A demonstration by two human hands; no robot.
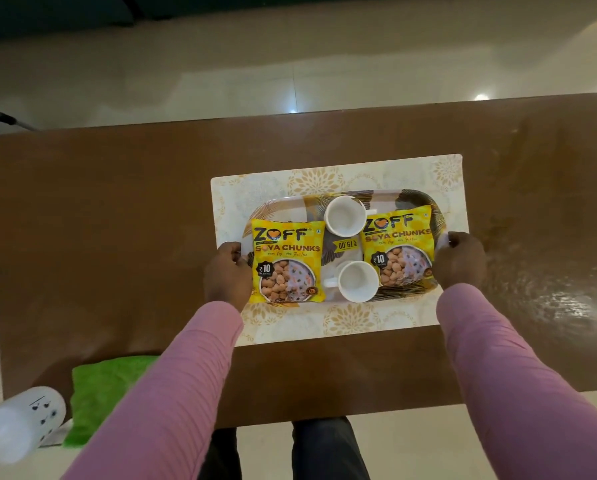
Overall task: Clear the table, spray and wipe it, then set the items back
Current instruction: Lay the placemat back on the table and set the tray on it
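A patterned oval tray (283,207) sits on a floral placemat (356,318) on the brown table (117,220). The tray carries two yellow soya chunks packets, one at its left (287,261) and one at its right (399,244), and two white cups, one at the far side (345,216) and one at the near side (357,282). My left hand (226,271) grips the tray's left end. My right hand (459,259) grips its right end. Both arms wear pink sleeves.
A green cloth (99,396) lies at the table's near left corner. A white spray bottle (16,424) lies beside it at the edge. The table's right part shines wet. Pale tiled floor surrounds the table.
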